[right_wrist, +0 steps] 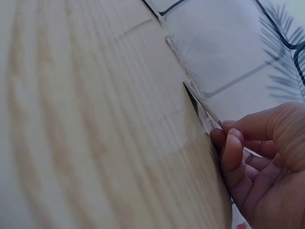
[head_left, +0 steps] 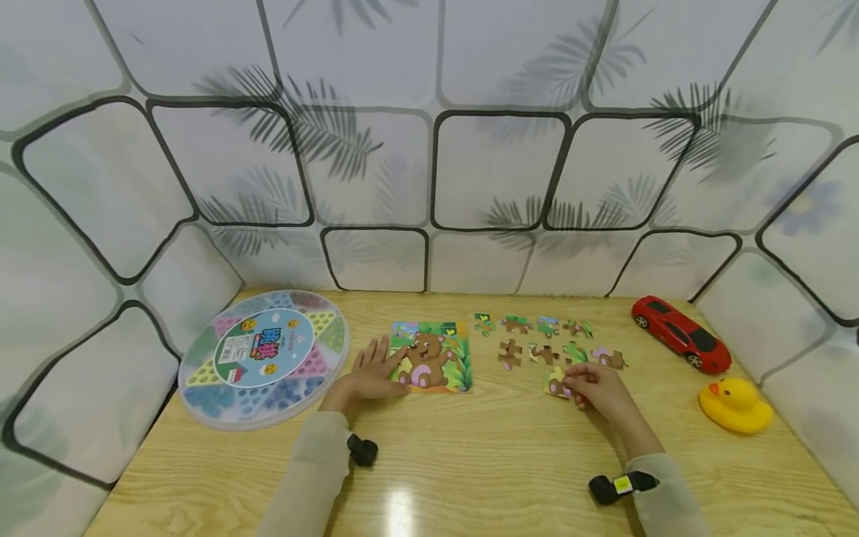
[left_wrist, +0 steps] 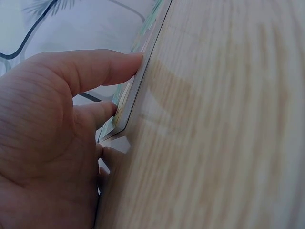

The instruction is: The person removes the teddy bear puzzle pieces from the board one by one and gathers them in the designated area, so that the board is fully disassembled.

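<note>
A square bear picture board (head_left: pixel 439 369) lies flat on the table, a brown bear among green leaves printed on it. My left hand (head_left: pixel 369 373) rests at its left side, fingers spread and straight. In the left wrist view the thumb (left_wrist: pixel 109 71) touches the board's edge (left_wrist: pixel 136 88). My right hand (head_left: pixel 604 391) pinches a jigsaw piece (head_left: pixel 555 382) between thumb and fingers. In the right wrist view that piece (right_wrist: pixel 202 105) is tilted, one edge raised off the wood. Several other jigsaw pieces (head_left: pixel 510 353) lie in two rows just beyond the right hand.
At the left lies a large round Chinese checkers box (head_left: pixel 305 399) with a clear lid. A red toy car (head_left: pixel 681 333) and a yellow rubber duck (head_left: pixel 736 405) stand at the right. A patterned cloth wall (head_left: pixel 376 257) borders the wooden table (head_left: pixel 463 462) behind and at the sides.
</note>
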A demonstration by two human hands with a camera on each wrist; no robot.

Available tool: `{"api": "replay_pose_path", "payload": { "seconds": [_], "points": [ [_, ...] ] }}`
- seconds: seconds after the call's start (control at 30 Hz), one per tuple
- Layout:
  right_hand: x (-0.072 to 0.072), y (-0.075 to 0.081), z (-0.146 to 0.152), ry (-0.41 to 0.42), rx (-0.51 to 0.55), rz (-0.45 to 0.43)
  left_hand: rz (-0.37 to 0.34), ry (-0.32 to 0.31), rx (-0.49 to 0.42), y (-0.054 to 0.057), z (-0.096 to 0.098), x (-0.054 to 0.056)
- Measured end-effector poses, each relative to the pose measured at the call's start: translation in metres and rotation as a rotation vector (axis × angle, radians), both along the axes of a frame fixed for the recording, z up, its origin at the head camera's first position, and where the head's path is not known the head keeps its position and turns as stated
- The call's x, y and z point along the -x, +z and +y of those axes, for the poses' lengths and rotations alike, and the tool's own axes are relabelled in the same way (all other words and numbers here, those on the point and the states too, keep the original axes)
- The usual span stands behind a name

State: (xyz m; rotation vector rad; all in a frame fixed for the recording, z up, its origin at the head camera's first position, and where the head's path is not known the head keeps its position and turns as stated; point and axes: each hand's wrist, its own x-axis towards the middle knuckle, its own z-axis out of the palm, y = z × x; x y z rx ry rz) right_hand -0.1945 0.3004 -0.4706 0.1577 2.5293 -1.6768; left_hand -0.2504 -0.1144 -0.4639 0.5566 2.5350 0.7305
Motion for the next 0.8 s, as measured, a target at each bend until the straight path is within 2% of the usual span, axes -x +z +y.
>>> {"api": "replay_pose_path", "payload": {
  "seconds": [0.37,0.8],
  "points": [
    [-0.0008,-0.0008,0.0067,0.005,0.013,-0.009,-0.010,0.004,-0.015,0.0028,-0.0008,-0.0035],
    [0.0001,-0.0041,0.0080,-0.016,0.047,0.004,-0.006,0.004,-0.011,0.0018,-0.0006,-0.0011]
  ]
}}
